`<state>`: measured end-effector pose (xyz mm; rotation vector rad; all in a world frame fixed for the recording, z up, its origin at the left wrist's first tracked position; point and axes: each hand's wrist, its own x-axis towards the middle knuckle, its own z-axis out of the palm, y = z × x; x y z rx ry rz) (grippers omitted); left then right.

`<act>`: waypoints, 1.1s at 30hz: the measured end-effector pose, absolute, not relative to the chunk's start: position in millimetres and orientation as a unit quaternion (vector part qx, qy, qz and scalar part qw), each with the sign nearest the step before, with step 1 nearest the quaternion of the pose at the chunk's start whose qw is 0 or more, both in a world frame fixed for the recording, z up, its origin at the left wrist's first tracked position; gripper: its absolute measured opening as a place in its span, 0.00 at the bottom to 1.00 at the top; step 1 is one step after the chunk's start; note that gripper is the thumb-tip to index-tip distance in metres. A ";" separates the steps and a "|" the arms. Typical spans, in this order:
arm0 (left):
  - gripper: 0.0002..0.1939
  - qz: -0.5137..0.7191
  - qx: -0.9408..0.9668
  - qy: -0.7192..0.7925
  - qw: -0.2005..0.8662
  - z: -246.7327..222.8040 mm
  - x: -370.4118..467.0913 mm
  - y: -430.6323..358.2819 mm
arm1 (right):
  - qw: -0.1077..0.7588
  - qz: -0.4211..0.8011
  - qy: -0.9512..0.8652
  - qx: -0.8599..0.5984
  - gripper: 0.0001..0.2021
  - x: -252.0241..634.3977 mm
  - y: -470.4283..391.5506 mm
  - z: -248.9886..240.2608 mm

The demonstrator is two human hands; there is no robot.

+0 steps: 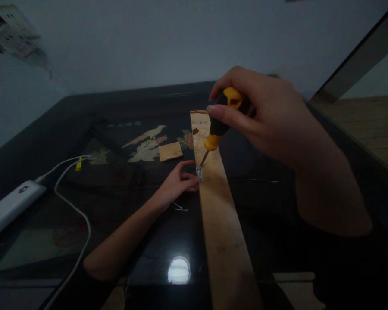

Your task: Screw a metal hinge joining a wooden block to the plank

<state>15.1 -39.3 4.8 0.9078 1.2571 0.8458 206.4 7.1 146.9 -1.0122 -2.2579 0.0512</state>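
Observation:
My right hand point(258, 112) is wrapped around the yellow and black handle of a screwdriver point(218, 125), which is tilted. Its tip points down at a small metal hinge point(199, 174) on the left edge of a long wooden plank point(218, 206). Close against that edge, my left hand point(179, 183) pinches the hinge with thumb and fingers. The tip meets the hinge near a screw, though the exact contact is too small to make out. Two screws point(181, 209) lie on the dark tabletop just below my left hand.
A small wooden piece with holes point(170, 151) lies left of the plank. At far left a white power strip point(14, 206) trails a white cable point(84, 215) with a yellow tag point(79, 163). The glossy black table point(168, 241) reaches a wall at the back.

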 end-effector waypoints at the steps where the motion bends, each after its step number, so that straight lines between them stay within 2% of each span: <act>1: 0.33 0.370 0.395 0.552 0.635 5.7 15.4 -39.6 | 0.326 0.042 -0.870 -0.367 0.16 208.6 8.2 148.1; 8: 0.27 0.364 0.384 0.567 0.631 10.2 17.4 -39.7 | 0.331 0.114 -0.880 -0.321 0.13 214.7 10.8 149.4; 22: 0.33 0.276 0.420 0.601 0.621 21.2 18.7 -14.0 | 0.327 0.140 -0.876 -0.327 0.09 214.2 7.6 150.3; 33: 0.31 0.302 0.418 0.580 0.631 15.9 16.7 -14.9 | 0.333 0.161 -0.874 -0.316 0.09 209.7 7.3 146.9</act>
